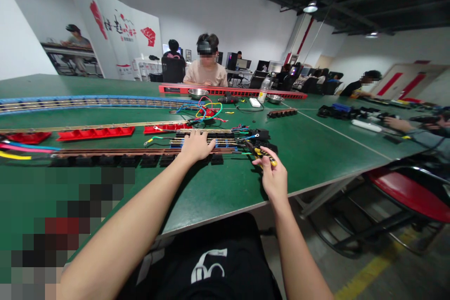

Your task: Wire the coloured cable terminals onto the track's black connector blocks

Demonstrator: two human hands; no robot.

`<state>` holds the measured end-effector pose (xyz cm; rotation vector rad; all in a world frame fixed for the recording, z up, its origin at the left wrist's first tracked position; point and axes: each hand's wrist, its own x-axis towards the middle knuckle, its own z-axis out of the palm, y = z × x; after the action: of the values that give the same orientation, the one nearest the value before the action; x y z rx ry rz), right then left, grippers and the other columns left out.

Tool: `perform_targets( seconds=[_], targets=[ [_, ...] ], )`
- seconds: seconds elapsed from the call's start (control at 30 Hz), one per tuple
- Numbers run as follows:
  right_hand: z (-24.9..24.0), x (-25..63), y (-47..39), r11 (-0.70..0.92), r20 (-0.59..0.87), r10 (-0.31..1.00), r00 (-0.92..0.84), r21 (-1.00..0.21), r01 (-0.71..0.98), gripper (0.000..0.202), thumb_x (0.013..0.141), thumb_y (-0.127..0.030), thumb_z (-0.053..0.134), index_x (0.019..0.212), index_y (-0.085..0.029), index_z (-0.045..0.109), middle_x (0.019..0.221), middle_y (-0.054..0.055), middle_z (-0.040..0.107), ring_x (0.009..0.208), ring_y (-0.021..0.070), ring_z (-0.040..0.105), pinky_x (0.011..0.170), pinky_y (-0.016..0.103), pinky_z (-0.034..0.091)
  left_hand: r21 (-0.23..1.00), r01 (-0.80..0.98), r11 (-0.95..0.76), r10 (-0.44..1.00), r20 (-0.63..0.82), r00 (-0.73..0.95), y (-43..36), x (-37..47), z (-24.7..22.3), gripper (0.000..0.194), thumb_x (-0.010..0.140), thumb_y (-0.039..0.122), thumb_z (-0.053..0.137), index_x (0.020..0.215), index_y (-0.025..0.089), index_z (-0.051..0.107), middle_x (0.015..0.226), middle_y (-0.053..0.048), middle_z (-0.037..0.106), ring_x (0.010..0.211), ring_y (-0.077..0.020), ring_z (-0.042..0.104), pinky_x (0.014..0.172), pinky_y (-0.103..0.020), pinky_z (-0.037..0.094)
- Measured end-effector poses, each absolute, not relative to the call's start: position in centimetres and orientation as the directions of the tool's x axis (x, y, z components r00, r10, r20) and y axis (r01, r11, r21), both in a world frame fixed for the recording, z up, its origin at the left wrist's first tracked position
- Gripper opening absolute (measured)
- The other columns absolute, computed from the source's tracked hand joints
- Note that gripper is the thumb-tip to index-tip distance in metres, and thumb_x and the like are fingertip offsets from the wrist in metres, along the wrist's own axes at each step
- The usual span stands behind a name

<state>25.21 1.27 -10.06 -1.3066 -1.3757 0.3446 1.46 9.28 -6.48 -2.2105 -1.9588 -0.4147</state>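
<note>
My left hand [197,145] lies flat across a rail assembly [225,142] of metal strips on blue and black holders, thumb out to the side and fingers stretched forward. In my right hand [274,176] are pliers with yellow-and-black handles [267,155]. Their dark jaws point up and left at the right end of the assembly, near thin wires; whether they grip anything is too small to tell. A blue wire with a ring terminal [252,136] sticks out just beyond the jaws. Along the near side runs a long brown rail [116,152] on black supports.
Red holders [96,133] and a long blue track [87,103] lie to the left. Behind my hands are coloured wires [211,110], a metal bowl [198,93] and a bottle [264,90]. A person [206,68] sits across the table; a red stool [411,192] stands at right.
</note>
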Motion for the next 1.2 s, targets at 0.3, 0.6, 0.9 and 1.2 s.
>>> perform_targets(
  seconds=[0.3, 0.6, 0.9, 1.2],
  targets=[
    [-10.5, 25.1, 1.4, 0.317, 0.415, 0.899, 0.142, -0.838, 0.444, 0.052, 0.093, -0.054, 0.043, 0.135, -0.025, 0.053, 0.096, 0.007, 0.074, 0.086, 0.0202, 0.070, 0.067, 0.028, 0.054, 0.056, 0.990, -0.133, 0.949, 0.295, 0.110, 9.2, 1.5, -6.2, 0.061, 0.092, 0.055, 0.027, 0.127, 0.015, 0.057, 0.130, -0.019, 0.056, 0.124, -0.0338, 0.048, 0.094, -0.047, 0.043],
    [-10.1, 24.7, 0.9, 0.337, 0.483, 0.851, 0.203, -0.801, 0.495, 0.046, 0.093, -0.049, 0.046, 0.127, -0.022, 0.060, 0.102, 0.009, 0.074, 0.091, 0.0204, 0.069, 0.079, 0.030, 0.052, 0.058, 0.990, -0.128, 0.954, 0.279, 0.107, 9.3, 1.4, -6.3, 0.062, 0.092, 0.056, 0.026, 0.128, 0.015, 0.057, 0.131, -0.019, 0.056, 0.125, -0.0342, 0.047, 0.095, -0.048, 0.042],
    [-11.0, 25.2, 1.8, 0.331, 0.435, 0.884, 0.169, -0.840, 0.429, 0.040, 0.091, -0.042, 0.047, 0.124, -0.024, 0.061, 0.120, 0.008, 0.068, 0.103, 0.0212, 0.065, 0.080, 0.031, 0.053, 0.057, 0.991, -0.121, 0.958, 0.270, 0.102, 9.2, 1.5, -6.2, 0.061, 0.092, 0.055, 0.026, 0.129, 0.016, 0.056, 0.132, -0.019, 0.055, 0.125, -0.0340, 0.046, 0.096, -0.047, 0.042],
    [-10.8, 26.7, 2.2, 0.341, 0.372, 0.922, 0.107, -0.911, 0.232, 0.043, 0.077, -0.037, 0.067, 0.117, -0.023, 0.071, 0.124, 0.011, 0.061, 0.106, 0.0226, 0.063, 0.088, 0.036, 0.052, 0.067, 0.990, -0.121, 0.954, 0.282, 0.098, 9.0, 1.5, -6.2, 0.060, 0.092, 0.054, 0.028, 0.127, 0.015, 0.057, 0.130, -0.019, 0.056, 0.125, -0.0338, 0.046, 0.095, -0.046, 0.042]
  ],
)
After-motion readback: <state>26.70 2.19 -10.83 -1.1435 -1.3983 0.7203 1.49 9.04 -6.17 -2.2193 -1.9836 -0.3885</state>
